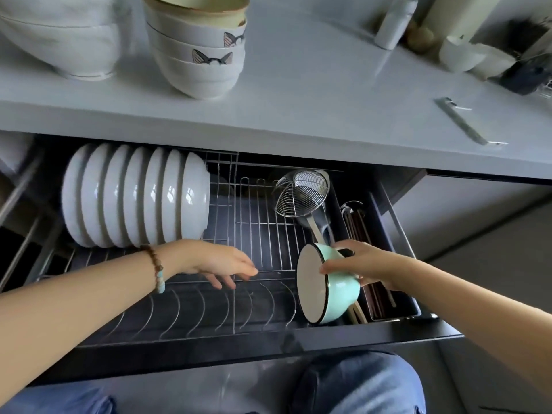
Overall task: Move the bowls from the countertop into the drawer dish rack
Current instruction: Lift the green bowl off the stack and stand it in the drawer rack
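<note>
Shown, from largest to smallest: the countertop (298, 94), well above and behind the grip, carries one stack of bowls (197, 46), at least five by the rims that show, two with a cat-face mark, and part of a larger white stack (59, 34) at the upper left corner whose count cannot be told. Below it the drawer dish rack (209, 306) stands pulled out; up and to the left of the grip, seven white bowls (134, 195) rest on edge in one row. Just behind the grip lies one wire skimmer (301, 194). The right hand (367, 264) holds one mint-green bowl (325, 285), thumb across the rim and fingers wrapped over the outer wall, with the bowl tipped on edge, its white inside facing left, at the right end of the front row of curved wires. The left hand (218, 264) hangs empty and loosely spread, well to the left of the grip, its fingertips at a rack wire. The bowl looks glazed or enamelled, so probably rigid, smooth and liable to chip against metal; it is likely light enough for one hand. Rim-and-wall is the sound hold, easing it between two wires rather than dropping it.
</note>
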The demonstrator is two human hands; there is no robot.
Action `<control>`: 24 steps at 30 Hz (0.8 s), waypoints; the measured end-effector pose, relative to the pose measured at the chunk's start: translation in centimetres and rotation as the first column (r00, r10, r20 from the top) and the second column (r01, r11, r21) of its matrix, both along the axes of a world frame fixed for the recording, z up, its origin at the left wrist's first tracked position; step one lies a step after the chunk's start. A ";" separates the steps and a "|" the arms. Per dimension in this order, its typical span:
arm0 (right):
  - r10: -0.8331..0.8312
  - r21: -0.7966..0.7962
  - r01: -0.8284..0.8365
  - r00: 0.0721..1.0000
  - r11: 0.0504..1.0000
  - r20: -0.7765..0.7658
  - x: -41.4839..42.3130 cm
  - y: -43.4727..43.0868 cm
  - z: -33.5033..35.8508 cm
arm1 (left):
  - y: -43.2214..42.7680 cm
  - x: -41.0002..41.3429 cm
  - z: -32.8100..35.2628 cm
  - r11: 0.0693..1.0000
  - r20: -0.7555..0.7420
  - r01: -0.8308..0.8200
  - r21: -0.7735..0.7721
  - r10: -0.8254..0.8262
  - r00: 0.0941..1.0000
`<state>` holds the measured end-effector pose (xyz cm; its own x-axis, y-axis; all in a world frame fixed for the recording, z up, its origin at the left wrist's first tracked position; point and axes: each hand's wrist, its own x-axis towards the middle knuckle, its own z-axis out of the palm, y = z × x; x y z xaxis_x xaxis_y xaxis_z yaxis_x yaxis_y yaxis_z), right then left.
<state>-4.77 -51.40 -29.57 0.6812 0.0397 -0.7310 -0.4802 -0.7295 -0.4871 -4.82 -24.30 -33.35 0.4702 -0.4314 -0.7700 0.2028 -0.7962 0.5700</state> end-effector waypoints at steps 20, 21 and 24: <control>0.116 -0.058 -0.124 0.985 0.991 -0.131 -0.1 2.1 -3.8 | 2.2 -0.2 -1.6 1.000 0.002 0.016 -0.011 -0.016 1.000; 0.109 -0.052 -0.117 0.984 0.992 -0.138 -0.1 1.8 -3.9 | 2.3 -0.1 -1.6 1.000 0.000 0.018 -0.009 -0.018 1.000; 0.119 -0.032 -0.125 0.981 0.992 -0.152 0.1 1.3 -4.0 | 2.6 0.0 -1.8 1.000 -0.009 0.021 -0.005 -0.021 1.000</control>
